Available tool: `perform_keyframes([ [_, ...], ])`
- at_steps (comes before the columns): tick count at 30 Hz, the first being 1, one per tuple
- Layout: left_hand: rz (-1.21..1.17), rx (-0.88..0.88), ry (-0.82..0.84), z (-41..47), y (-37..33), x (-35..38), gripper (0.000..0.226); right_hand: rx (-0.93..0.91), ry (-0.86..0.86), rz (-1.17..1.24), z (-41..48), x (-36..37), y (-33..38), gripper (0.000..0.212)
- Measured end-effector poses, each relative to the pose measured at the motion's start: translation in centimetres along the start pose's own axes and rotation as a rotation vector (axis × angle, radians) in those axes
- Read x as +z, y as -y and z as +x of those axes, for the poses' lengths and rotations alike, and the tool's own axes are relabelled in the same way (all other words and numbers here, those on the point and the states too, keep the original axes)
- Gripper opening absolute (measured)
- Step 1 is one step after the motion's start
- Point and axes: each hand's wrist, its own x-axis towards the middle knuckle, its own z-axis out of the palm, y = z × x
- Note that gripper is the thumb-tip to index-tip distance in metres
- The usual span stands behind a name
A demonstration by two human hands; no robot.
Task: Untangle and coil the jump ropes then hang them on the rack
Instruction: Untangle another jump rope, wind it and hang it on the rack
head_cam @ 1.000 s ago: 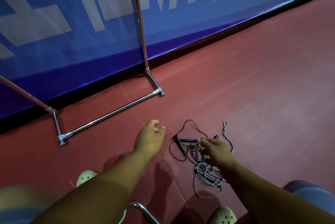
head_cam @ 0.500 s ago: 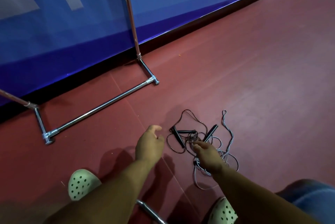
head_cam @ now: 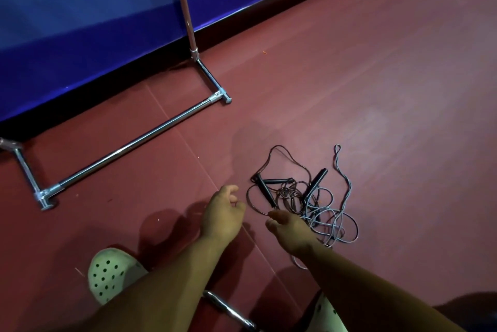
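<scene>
The jump ropes (head_cam: 304, 197) are lying tangled on the floor (head_cam: 376, 89), black and grey cords looping round black handles. My left hand (head_cam: 223, 213) is hovering relaxed and empty; my right hand (head_cam: 289, 229) is touching them, grip unclear.

No text, number, brand or sign can be read anywhere. The blue banner (head_cam: 80, 22) shows only plain colour in this view, and the black jump-rope handles (head_cam: 265, 192) are too small and dark to tell if they carry any mark.
</scene>
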Motion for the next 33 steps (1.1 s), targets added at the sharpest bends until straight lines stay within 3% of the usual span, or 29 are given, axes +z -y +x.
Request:
perform_keyframes([
  [13, 0.028, -0.045, 0.039, 4.3, 1.2, 4.0, 0.046, -0.002, 0.008, -0.242, 6.3, 0.0, -1.5, 0.053],
  [18, 0.008, -0.081, 0.062, 5.7, 2.0, 5.0, 0.047, -0.069, 0.042, -0.284, 9.4, 0.0, -0.8, 0.022],
  [24, 0.047, -0.092, 0.1, 7.0, 3.5, 4.6, 0.047, -0.026, 0.061, -0.446, 12.2, 0.3, -0.5, 0.043],
  [28, 0.047, -0.108, 0.128, 8.0, 4.3, 4.3, 0.047, -0.049, 0.035, -0.564, 13.6, 0.4, 0.8, 0.046],
  [33, 0.03, -0.153, 0.146, 8.6, 4.8, 3.8, 0.046, -0.042, 0.123, -0.632, 15.5, 0.3, 1.6, 0.047],
])
